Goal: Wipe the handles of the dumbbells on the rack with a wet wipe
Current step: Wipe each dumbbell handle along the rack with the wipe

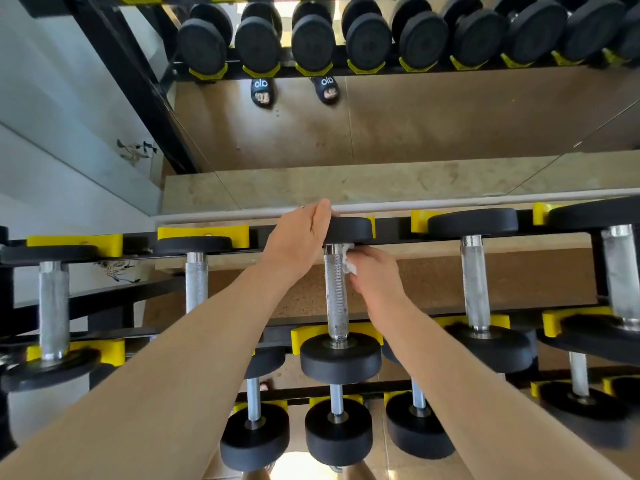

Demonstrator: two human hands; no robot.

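Note:
A dumbbell with black round heads and a knurled metal handle (335, 292) lies on the top tier of the black and yellow rack (202, 233), in the middle of the view. My left hand (299, 233) grips its far head (349, 228) from the left. My right hand (372, 275) pinches a white wet wipe (348, 259) against the upper right side of the handle, close to the far head. The near head (341, 356) sits in a yellow cradle.
More dumbbells lie on the top tier to the left (53, 306), (196, 285) and right (476, 282), (621, 275). Smaller dumbbells (337, 434) sit on the lower tier. A wall mirror (415, 126) behind the rack reflects the rack and two sandalled feet.

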